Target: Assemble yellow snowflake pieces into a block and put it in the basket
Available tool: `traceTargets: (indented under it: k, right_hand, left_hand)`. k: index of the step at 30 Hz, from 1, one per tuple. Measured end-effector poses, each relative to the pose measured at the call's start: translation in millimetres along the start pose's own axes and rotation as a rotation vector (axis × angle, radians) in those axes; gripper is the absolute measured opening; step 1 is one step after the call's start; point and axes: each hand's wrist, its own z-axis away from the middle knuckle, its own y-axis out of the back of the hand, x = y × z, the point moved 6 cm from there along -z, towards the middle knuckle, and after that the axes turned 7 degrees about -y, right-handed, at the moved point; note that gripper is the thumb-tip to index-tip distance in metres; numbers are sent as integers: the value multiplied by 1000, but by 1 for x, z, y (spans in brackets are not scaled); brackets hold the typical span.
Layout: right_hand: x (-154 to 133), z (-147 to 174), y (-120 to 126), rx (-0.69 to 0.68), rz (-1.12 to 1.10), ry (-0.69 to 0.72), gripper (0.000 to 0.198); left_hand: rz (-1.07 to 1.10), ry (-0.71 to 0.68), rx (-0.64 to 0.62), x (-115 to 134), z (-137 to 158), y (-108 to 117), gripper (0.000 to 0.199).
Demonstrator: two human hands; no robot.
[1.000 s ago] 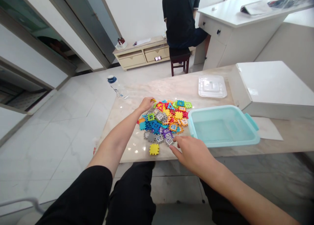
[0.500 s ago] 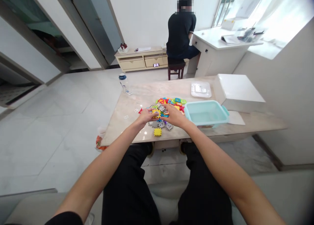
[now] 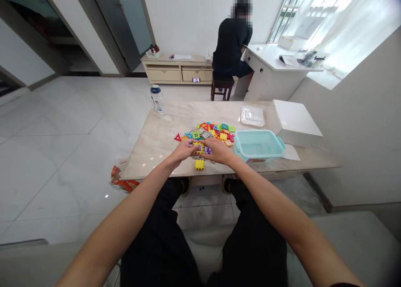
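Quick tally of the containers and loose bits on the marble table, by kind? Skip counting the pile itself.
Teal bin: 1
Clear lid: 1
White box: 1
Water bottle: 1
Pile of coloured tiles: 1, too many tiles to count
Lone yellow tile: 1
Total: 6
Left hand and right hand rest on the pile.

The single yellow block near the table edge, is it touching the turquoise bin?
Apart. The head view shows bare table between the yellow block and the turquoise bin.
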Motion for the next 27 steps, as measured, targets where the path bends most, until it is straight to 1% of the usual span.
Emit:
traceTargets:
  k: [4, 7, 10, 12, 14, 16, 18, 20, 22, 25, 27]
  right_hand:
    - [-2, -8, 2, 22, -20, 29, 62]
    - [-8, -15, 4, 30, -43, 71, 58]
    - [-13, -19, -2, -23, -15, 101, 52]
    - [-12, -20, -9, -86, 7, 97, 50]
    - [-8, -18, -18, -135, 39, 66, 50]
    - [2, -14, -28, -176, 98, -12, 51]
    - [12, -9, -41, -228, 169, -108, 50]
    - [20, -3, -55, -280, 220, -181, 49]
    - [22, 2, -69, -321, 249, -206, 49]
    - [20, 4, -85, -357, 281, -196, 49]
    - [18, 3, -90, -361, 299, -180, 50]
  left_hand:
    - [-1, -8, -13, 3, -4, 7, 21]
    - [-26, -27, -16, 0, -7, 8, 20]
    - [-54, -23, -46, -9, -8, 6, 20]
    - [-99, 24, -56, -17, -8, 6, 21]
    - [-238, 98, -76, -25, -6, 7, 23]
    - [-513, 103, -57, -25, -5, 13, 22]
    - [-839, 18, 47, -12, -3, 24, 19]
    - [-1063, -58, 170, 2, 0, 35, 21]
    - [-1149, -55, 223, 9, 3, 43, 23]
    - [-1165, -45, 209, 8, 6, 48, 22]
    - [-1155, -61, 198, 5, 6, 49, 21]
